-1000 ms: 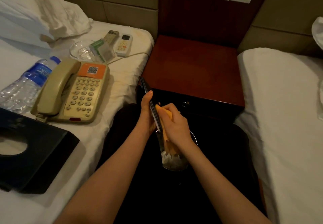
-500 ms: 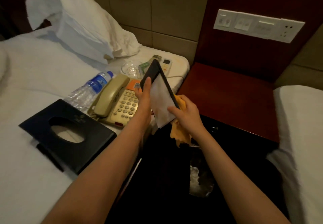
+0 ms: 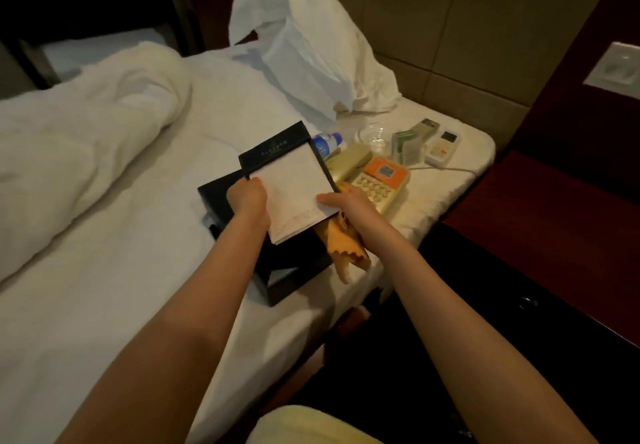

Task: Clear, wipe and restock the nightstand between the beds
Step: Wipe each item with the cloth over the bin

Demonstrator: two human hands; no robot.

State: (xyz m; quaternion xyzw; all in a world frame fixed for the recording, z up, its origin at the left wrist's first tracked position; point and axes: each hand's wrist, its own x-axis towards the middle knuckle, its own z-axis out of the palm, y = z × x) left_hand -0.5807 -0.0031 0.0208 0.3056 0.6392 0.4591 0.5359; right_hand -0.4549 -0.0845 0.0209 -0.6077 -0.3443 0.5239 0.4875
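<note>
Dim, warm yellowish indoor light falls on the white bed [image 3: 104, 270], the brightest area, while the dark nightstand [image 3: 554, 236] on the right and the far left corner sink into near-black shadow. The picture is soft and slightly grainy, with wide-angle bending toward the edges, and the wall switch plate [image 3: 616, 69] at far right is blurred.

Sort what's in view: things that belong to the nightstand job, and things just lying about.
Job: notepad holder held by left hand and right hand; orange cloth under the right hand; tissue box, telephone, water bottle, glass dish, white remote on the bed; nightstand.
Lying about: pillow, rolled duvet, switch panel.
</note>
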